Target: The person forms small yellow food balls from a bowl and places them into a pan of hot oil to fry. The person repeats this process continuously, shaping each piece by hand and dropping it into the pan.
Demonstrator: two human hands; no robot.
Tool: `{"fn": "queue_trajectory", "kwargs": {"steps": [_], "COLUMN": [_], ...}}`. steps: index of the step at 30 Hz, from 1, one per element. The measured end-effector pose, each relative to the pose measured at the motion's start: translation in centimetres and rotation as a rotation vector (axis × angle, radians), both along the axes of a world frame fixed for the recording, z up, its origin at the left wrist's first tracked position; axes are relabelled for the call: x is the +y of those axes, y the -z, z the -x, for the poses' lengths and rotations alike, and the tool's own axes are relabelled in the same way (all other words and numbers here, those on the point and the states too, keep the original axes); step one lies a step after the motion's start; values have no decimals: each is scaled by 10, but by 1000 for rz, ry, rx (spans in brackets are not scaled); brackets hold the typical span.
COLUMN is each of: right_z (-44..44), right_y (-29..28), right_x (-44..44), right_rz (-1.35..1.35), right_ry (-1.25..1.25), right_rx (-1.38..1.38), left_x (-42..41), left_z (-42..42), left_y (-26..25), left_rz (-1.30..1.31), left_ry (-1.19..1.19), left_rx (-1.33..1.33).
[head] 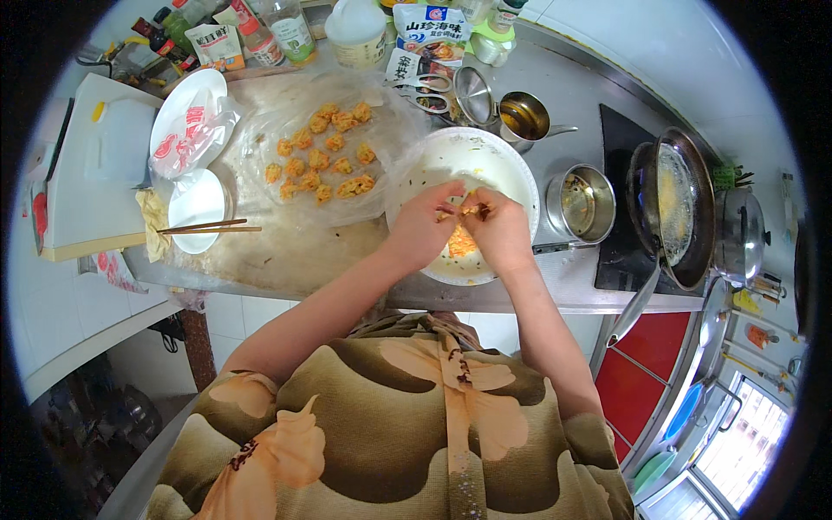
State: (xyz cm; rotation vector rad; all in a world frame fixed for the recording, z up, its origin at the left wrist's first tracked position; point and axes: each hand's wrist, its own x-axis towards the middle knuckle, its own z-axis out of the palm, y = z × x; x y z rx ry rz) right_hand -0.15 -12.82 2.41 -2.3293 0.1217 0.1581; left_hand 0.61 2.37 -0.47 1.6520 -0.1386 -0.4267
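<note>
My left hand and my right hand meet over a large white bowl with a patterned rim. Between their fingertips is a small lump of orange-yellow food mixture, partly covered by the fingers. More orange shredded mixture lies in the bowl below, and dark green bits stick to its inner wall. Left of the bowl, several rough orange-yellow fritter lumps sit apart from one another on a clear plastic sheet.
At the right, a frying pan with bubbling oil stands on a black cooktop, its handle jutting past the counter edge. Nearby are a steel pot and a smaller oil pot. Chopsticks rest across a white dish at left.
</note>
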Motion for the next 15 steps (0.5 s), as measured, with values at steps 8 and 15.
{"fn": "queue_trajectory", "kwargs": {"steps": [8,15], "right_z": [5,9], "right_y": [-8,-40], "right_x": [-18,-35], "right_rz": [-742,-1289], "right_ry": [171,255], "right_rx": [308,611], "left_x": [-11,-14], "left_z": [5,1], "left_y": [-7,0], "left_rz": [20,-43], "left_ry": [157,202], "left_rx": [-81,-37]}}
